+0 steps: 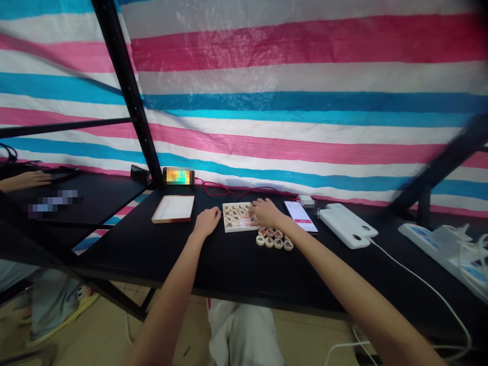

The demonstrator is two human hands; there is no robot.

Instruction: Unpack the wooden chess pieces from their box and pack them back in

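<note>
A shallow white box (224, 228) holds several round Chinese chess pieces (236, 219) with dark characters. Over its right side is my right hand (264, 212), fingers bent down and closed at a Chinese chess piece, which they largely cover. Just left of the box, my left hand (208, 222) rests on the black table, its fingers curled together with nothing visible in them. More Chinese chess pieces (278, 243) lie in rows in front of the box's right corner, marked in red and black; my right forearm partly hides them. The box lid (174, 209) lies left of my left hand.
A phone (301, 216) with a lit screen lies right of the box, beside a white charger (306, 201). Farther right are a white device (348, 225) and a power strip (438, 249). Another phone (178, 176) leans at the back. At far left is another person's hand (32, 179).
</note>
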